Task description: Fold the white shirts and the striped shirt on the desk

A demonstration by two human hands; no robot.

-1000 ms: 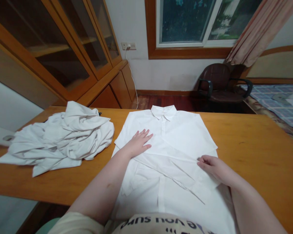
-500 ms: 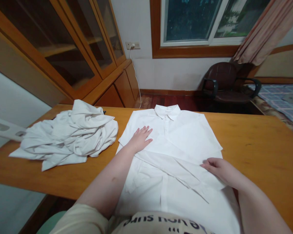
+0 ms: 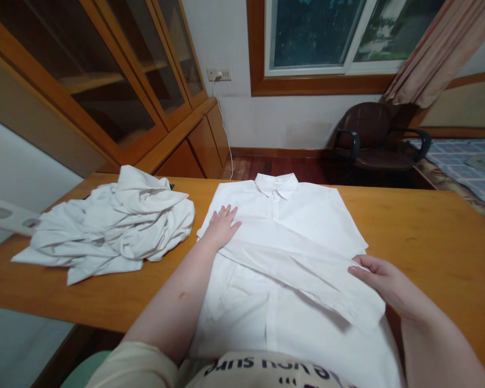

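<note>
A white collared shirt [image 3: 291, 221] lies flat, front up, on the wooden table [image 3: 428, 231], its collar at the far side. One sleeve [image 3: 299, 269] is folded across the chest toward the right. My left hand [image 3: 221, 225] rests flat on the shirt's left shoulder, fingers stretched out. My right hand [image 3: 382, 283] lies at the shirt's right edge, fingers curled against the sleeve's cuff end; whether it pinches the cloth is unclear.
A crumpled heap of white garments [image 3: 113, 226] sits on the table's left part. A wooden cabinet with glass doors [image 3: 117, 91] stands at the left. Beyond the table are a dark armchair [image 3: 372, 140], a window and a curtain [image 3: 432, 54].
My right hand has drawn the sleeve's end further right, to the shirt's edge. My left hand has slid slightly left toward the shoulder.
</note>
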